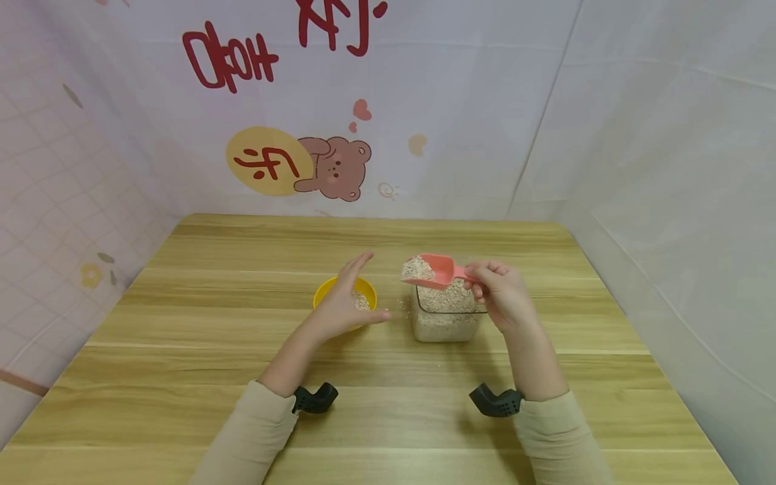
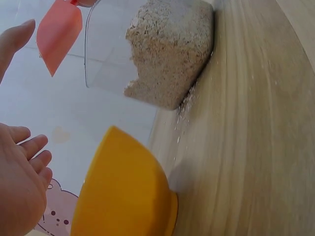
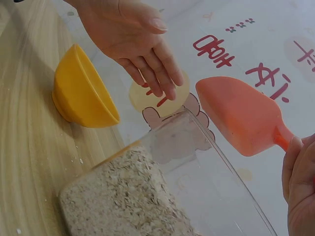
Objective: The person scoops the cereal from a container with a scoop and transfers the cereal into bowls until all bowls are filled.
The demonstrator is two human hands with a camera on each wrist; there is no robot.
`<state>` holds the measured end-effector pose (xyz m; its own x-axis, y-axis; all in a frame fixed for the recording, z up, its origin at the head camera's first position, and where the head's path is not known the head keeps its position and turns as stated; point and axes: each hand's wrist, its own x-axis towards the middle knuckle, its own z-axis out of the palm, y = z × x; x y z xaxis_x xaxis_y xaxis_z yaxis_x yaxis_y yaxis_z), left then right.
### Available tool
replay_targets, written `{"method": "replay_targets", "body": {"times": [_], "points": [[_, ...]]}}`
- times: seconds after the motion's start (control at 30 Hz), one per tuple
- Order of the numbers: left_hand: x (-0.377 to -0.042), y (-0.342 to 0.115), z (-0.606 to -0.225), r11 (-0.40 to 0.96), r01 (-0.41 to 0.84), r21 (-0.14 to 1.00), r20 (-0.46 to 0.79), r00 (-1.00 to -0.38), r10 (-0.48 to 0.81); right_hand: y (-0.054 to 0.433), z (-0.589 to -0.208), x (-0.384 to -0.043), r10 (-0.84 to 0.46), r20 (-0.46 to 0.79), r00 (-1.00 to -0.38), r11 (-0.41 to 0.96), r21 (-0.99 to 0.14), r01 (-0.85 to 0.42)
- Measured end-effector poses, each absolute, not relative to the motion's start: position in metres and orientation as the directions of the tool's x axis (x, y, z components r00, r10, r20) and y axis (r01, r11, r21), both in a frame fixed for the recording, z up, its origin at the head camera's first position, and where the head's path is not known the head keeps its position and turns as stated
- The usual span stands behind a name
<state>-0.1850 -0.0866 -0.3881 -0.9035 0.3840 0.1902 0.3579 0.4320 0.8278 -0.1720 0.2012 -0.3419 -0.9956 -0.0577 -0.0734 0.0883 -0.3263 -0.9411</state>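
My right hand (image 1: 502, 294) grips the handle of a pink scoop (image 1: 444, 269), which carries a heap of oats (image 1: 418, 268) at its front. Below the scoop stands a clear square container (image 1: 447, 329) partly filled with oats (image 3: 133, 196). My left hand (image 1: 339, 308) hovers over a yellow bowl (image 2: 125, 187), fingers extended and thumb spread apart, holding nothing. Some oats (image 1: 361, 301) lie inside the bowl; the hand hides part of it in the head view. In the right wrist view the left palm (image 3: 125, 37) appears above the bowl, apart from it.
Loose oat flakes (image 1: 405, 308) are scattered on the wooden table (image 1: 388, 431) between bowl and container. Black wrist mounts (image 1: 315, 399) sit on both forearms. A white printed curtain (image 1: 461, 101) hangs behind the table, with more white cloth at both sides.
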Motion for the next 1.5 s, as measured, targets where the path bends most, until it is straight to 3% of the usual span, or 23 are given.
{"method": "replay_targets", "body": {"times": [0.63,1.13,1.5], "points": [[-0.183,-0.123,-0.401,0.467,0.303,0.830,0.137,-0.924,0.357,0.172,-0.346,-0.174,-0.068,-0.101,-0.993,-0.279,-0.953,0.116],[-0.185,-0.149,-0.416,0.540,0.271,0.797,0.085,-0.935,0.343,0.146,-0.346,-0.183,-0.083,-0.078,-0.994,-0.161,-0.983,0.090],[-0.188,-0.157,-0.423,0.528,0.248,0.812,0.046,-0.930,0.365,0.136,-0.343,-0.192,-0.082,-0.137,-0.987,-0.040,-0.989,0.141]]}}
